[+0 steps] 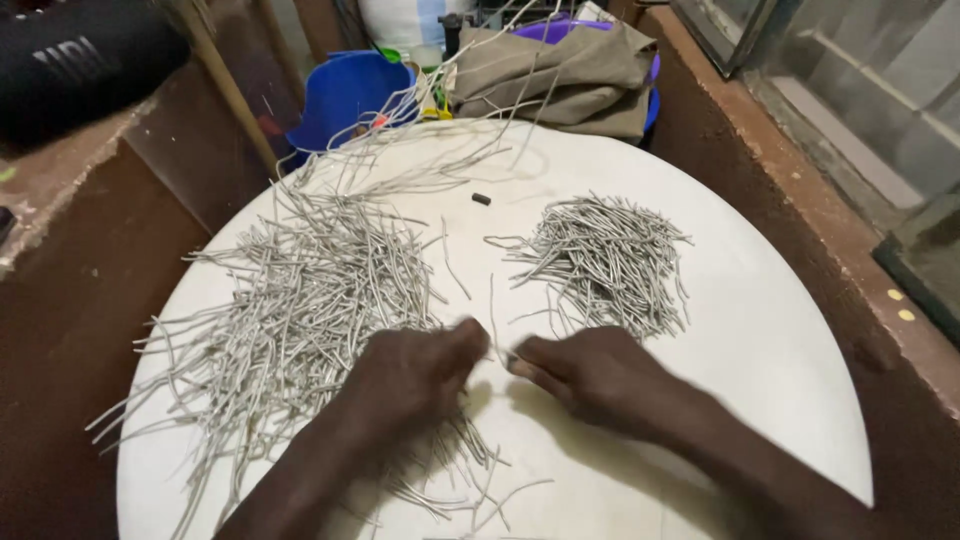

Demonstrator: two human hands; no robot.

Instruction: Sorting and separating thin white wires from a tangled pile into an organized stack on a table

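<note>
Over the near half of the round white table [780, 330], the left hand [415, 375] and right hand [590, 372] meet fingertip to fingertip, pinched shut on one thin grey strand [494, 325] pulled taut between them, drawn from the loose long-strand heap [300, 290] at left, while shorter cut pieces [605, 255] sit sorted apart at right, beyond which lie a small dark stub [481, 198], a blue bucket [345, 95] and a folded khaki cloth [560, 70].

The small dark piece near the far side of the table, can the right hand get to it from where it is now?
Probably yes. The small dark piece lies alone on bare white table, between the two strand piles. The right hand would pass the smaller pile on its left; nothing covers the piece.
</note>
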